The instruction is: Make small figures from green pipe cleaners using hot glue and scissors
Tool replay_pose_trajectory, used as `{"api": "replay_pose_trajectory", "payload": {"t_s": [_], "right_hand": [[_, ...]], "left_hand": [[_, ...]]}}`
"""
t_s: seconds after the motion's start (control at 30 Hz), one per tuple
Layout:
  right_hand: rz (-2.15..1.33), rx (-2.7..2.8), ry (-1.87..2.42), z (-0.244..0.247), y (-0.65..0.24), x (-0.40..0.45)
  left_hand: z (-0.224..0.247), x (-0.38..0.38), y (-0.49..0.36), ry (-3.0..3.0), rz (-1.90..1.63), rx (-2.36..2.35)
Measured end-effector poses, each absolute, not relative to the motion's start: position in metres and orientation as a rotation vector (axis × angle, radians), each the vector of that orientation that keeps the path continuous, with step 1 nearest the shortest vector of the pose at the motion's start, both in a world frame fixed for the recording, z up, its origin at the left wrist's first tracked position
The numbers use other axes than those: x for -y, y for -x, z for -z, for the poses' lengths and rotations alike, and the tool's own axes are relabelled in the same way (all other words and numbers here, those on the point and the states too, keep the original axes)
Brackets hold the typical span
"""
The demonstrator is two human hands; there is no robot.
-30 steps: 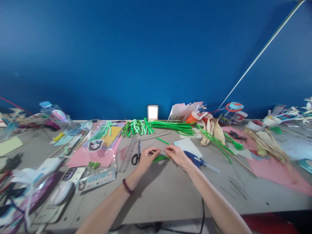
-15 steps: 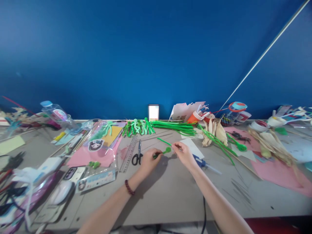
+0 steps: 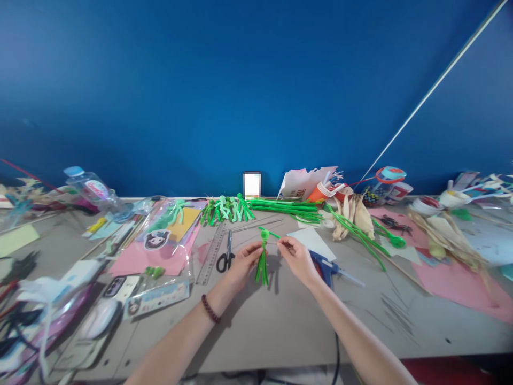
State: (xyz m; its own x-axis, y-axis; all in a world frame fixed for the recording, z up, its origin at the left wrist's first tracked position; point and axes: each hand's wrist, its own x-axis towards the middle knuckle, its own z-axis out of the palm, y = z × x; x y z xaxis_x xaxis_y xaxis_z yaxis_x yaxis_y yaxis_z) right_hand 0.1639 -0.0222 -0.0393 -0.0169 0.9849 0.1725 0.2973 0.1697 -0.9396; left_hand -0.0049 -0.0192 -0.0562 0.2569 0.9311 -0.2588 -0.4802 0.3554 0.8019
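My left hand pinches a green pipe-cleaner figure just under its round coiled top. Several strands of the figure hang downward over the grey table. To its right, my right hand has thumb and forefinger closed near the figure's neck; what they hold is too small to make out. Behind the figure lies a short green pipe-cleaner piece. Black-handled scissors and a clear ruler lie left of my left hand. A blue glue gun is beside my right forearm.
Along the wall lie a bundle of green pipe cleaners and several bent green pieces. Dried husks and a paper cup stand right of them. At left are pink paper, a mouse and a bottle.
My left hand has turned the figure from lying sideways to upright, its strands now hanging down. My right hand has shifted slightly left, still pinched.
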Motion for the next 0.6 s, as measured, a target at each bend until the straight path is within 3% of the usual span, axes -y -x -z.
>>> {"api": "replay_pose_trajectory", "payload": {"t_s": [0.6], "right_hand": [[-0.669, 1.713, 1.325, 0.0409, -0.1600, 0.0267]], "left_hand": [[0.0547, 0.0211, 0.0021, -0.846, -1.191, -1.059]]}}
